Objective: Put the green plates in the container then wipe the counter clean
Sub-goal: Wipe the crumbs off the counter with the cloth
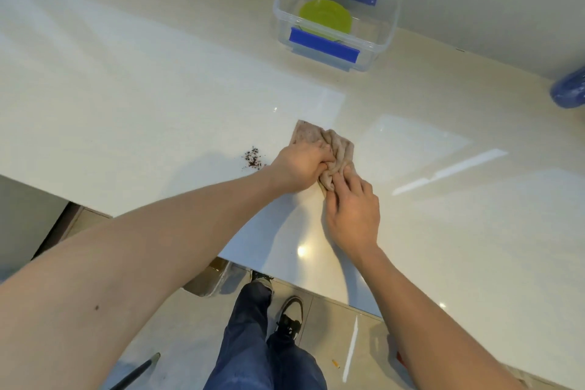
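Note:
Green plates lie stacked inside a clear plastic container with blue latches at the back of the white counter. A beige cloth lies bunched on the counter's middle. My left hand grips the cloth's left side with curled fingers. My right hand presses and pinches its near end. A small patch of dark crumbs sits just left of my left hand.
A dark blue object shows at the right edge near the wall. The counter's near edge runs diagonally below my arms, with the floor, my legs and shoes beneath it. A dark rod lies on the floor at the lower left.

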